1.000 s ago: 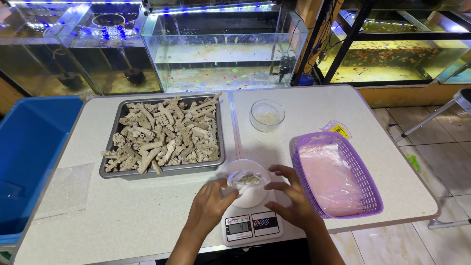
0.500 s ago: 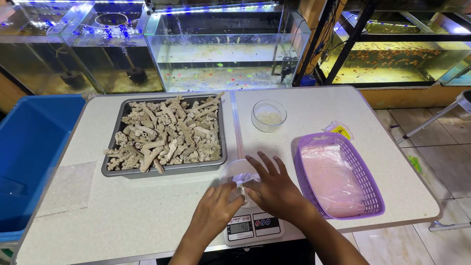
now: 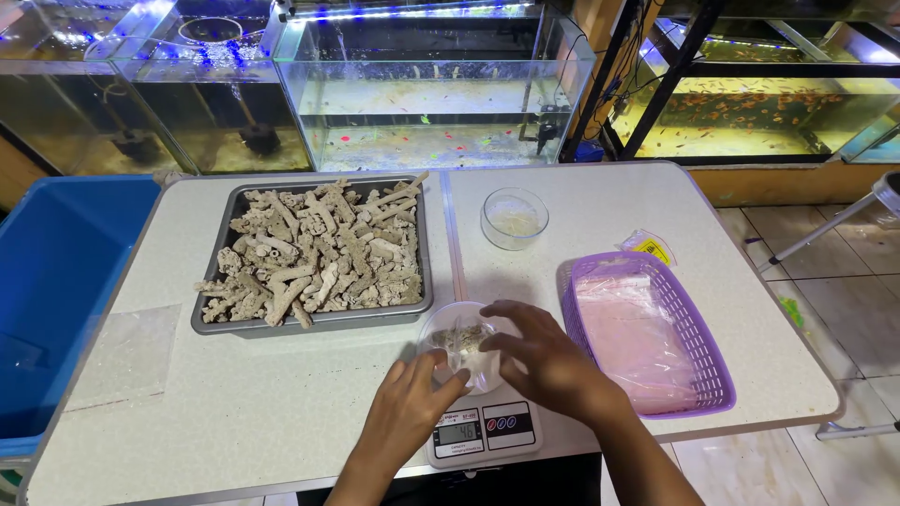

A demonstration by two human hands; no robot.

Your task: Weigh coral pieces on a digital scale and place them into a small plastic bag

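Observation:
A small white digital scale (image 3: 483, 431) stands at the table's near edge. On it sits a clear plastic bag (image 3: 466, 349) over a round clear container, with a few pale coral pieces inside. My left hand (image 3: 412, 398) grips the bag's near left edge. My right hand (image 3: 548, 361) lies over the bag's right side, fingers spread and touching it. Just behind, a grey metal tray (image 3: 211, 323) is heaped with several pale, rough coral rubble sticks (image 3: 319, 253).
A purple plastic basket (image 3: 698, 351) with clear bags stands right of the scale. A round clear bowl (image 3: 514, 217) sits at mid-table, a yellow packet (image 3: 649, 247) beside the basket. A blue tub (image 3: 56, 281) is left of the table. Fish tanks (image 3: 431, 94) line the back.
Both hands have stayed at the bag on the scale. My right hand has shifted from the bag's near right edge to lie over its right side.

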